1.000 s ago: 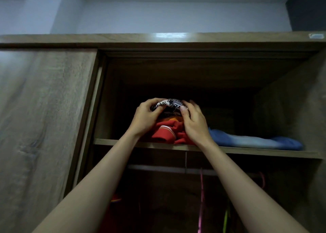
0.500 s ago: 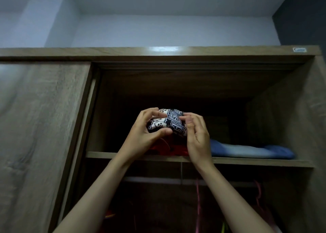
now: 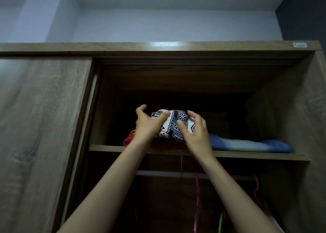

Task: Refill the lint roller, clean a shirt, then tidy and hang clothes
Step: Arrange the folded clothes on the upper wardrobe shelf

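Both hands grip patterned garment between them

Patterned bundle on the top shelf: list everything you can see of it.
The patterned bundle is soft cloth, folded or rolled into a rounded wad, white with dark navy geometric and floral print. It lies on top of a red garment on the wardrobe's upper shelf. The left hand grips its left end, thumb across the front. The right hand holds its right side, fingers over the top, thumb on the front. Its back is hidden.
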`<act>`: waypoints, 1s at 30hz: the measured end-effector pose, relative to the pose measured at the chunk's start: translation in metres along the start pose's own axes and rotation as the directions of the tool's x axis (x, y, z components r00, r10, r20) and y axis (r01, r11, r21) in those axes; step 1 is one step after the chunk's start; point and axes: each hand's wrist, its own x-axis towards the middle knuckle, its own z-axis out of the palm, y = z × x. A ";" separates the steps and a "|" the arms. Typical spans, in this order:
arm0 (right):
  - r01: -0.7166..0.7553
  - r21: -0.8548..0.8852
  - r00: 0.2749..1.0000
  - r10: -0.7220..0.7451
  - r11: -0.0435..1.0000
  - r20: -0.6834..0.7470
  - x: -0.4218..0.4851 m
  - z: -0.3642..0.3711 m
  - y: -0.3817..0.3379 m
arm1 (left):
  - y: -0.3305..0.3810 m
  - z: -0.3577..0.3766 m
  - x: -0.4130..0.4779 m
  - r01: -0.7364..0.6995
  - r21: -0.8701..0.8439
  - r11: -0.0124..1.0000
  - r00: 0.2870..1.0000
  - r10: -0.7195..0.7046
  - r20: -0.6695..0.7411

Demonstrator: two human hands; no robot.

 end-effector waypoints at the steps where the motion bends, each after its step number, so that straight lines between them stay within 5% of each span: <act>1: 0.005 -0.003 0.999 -0.005 1.000 0.031 -0.001 -0.001 0.001 | 0.000 0.001 -0.002 0.027 -0.034 0.999 1.000 -0.026 0.017; 7: 0.162 -0.023 0.980 -0.158 0.987 0.117 -0.001 -0.006 0.001 | -0.002 -0.008 -0.002 0.049 -0.052 0.997 0.984 -0.039 0.172; 15: 0.151 -0.017 0.952 -0.140 0.988 0.273 0.006 -0.008 0.004 | -0.004 -0.017 -0.016 -0.352 0.046 0.935 0.876 0.312 0.368; 21: 0.015 -0.143 0.987 0.009 0.990 0.162 -0.009 -0.008 -0.001 | -0.003 -0.011 -0.018 -0.354 -0.048 0.934 0.888 0.352 0.295; 30: -0.080 -0.107 0.987 0.094 0.991 0.128 -0.016 -0.047 -0.022 | 0.011 0.016 -0.043 -0.322 -0.328 0.888 0.884 0.406 0.232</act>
